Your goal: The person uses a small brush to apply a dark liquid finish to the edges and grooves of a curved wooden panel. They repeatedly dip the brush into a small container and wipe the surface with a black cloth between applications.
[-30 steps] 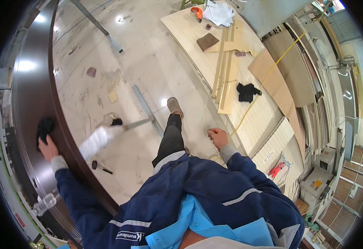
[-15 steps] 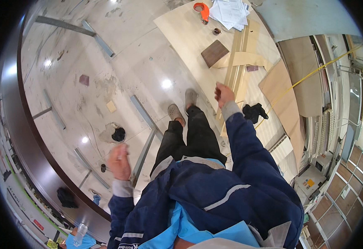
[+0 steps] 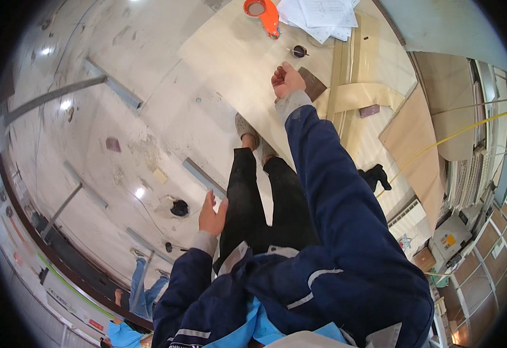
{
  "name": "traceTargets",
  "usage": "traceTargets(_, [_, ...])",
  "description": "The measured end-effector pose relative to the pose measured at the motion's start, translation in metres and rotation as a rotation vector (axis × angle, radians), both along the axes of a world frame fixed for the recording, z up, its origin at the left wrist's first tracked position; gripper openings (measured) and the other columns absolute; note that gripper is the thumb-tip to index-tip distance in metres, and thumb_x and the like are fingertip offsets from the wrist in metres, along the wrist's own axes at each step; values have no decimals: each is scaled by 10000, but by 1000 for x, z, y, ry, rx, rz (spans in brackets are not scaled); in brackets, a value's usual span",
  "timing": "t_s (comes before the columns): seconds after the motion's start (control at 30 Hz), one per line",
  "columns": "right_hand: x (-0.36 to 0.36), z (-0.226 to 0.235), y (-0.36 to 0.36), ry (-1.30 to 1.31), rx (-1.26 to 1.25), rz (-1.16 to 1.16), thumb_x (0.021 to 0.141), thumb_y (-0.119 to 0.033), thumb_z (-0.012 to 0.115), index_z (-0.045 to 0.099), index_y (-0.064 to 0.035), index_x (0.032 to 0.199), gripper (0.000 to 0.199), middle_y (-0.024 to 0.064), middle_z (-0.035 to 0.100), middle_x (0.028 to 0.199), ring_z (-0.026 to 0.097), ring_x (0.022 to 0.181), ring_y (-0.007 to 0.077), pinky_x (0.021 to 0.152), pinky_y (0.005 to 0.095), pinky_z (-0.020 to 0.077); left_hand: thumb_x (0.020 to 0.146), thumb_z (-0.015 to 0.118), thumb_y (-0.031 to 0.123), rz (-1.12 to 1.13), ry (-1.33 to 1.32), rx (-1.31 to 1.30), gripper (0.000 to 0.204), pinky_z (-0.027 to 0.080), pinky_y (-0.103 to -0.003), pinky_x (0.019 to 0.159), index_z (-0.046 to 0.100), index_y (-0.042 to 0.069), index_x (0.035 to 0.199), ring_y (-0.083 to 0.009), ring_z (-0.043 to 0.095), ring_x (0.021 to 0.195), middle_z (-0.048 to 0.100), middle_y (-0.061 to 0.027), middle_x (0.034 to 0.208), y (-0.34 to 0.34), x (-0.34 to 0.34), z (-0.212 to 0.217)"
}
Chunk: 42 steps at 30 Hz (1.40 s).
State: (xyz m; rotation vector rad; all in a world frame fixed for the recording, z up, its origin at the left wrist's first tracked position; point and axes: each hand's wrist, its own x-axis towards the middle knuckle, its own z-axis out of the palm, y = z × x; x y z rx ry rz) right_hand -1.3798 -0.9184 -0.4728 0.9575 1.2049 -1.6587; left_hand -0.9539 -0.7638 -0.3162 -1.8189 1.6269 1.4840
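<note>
Currently reaching out over the pale tabletop (image 3: 230, 58) with the right hand (image 3: 289, 81), with its fingers curled loosely inward. Cannot tell whether gripping anything in them, or whether touching the dark brown sheet (image 3: 313, 85) right beside them. To find that sheet, look at the tabletop just right of the hand, partly hidden behind it and near the long tan strips (image 3: 342, 58). Holding the left hand (image 3: 213, 217) open and lower down, with the thumb apart from the fingers, beside the left leg of the black trousers (image 3: 245, 185) and near the end of a grey metal bar (image 3: 203, 176) by the floor. Past the right hand, note a small dark round thing (image 3: 299, 51), then an orange tape dispenser (image 3: 271, 24) and, to its right, overlapping white papers (image 3: 323, 17). Farther right on the tabletop, see a small reddish-brown block (image 3: 369, 111) and, nearer the body, a crumpled black cloth (image 3: 375, 176). Down on the floor, to the left, see a reddish-brown pad (image 3: 113, 144), a pale yellow pad (image 3: 159, 176) and a black item (image 3: 179, 208) too unclear to name. At lower left, notice a person in jeans (image 3: 143, 287) near a long dark panel (image 3: 75, 257).
</note>
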Motion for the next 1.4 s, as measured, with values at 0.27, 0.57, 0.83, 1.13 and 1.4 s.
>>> traceTargets(0.27, [-28,-65,-52,-123,-22,-276,999,-298,764,629,-141,1025,208,4,643,877,593,744,154,650,334,504,1029,676,328,-219,171,-235,634,531,-425,1026,460,19,1539,-311,687,1199,650,-208,1406,-174,-154,-106])
traceTargets(0.57, [-20,-53,-51,8,-21,-324,1023,-221,712,620,-134,1121,161,17,643,897,591,761,149,628,318,488,1020,685,296,-381,310,-268,527,550,-418,984,541,55,1467,-299,711,1144,690,-177,1336,-254,-285,-165])
traceTargets(0.83, [1,7,47,184,-13,-126,967,-82,771,613,-55,1007,165,72,670,915,661,819,191,723,347,563,891,822,329,-633,446,-464,701,520,-430,1051,519,104,1482,-293,623,1280,639,-129,1404,-255,-378,-211])
traceTargets(1.13, [-14,57,183,381,268,199,943,-16,775,662,-4,1077,176,52,672,923,635,764,149,696,311,538,818,857,391,-664,542,-676,581,512,-408,1046,652,173,1316,-290,613,1243,663,-43,1342,-252,-436,-243])
traceTargets(1.4, [-28,132,128,1195,443,969,980,-61,741,754,-21,1076,105,63,690,977,642,775,156,704,294,524,741,844,238,-536,567,-641,487,527,-425,933,677,153,1191,-300,653,1082,727,-39,1130,-227,-365,-155])
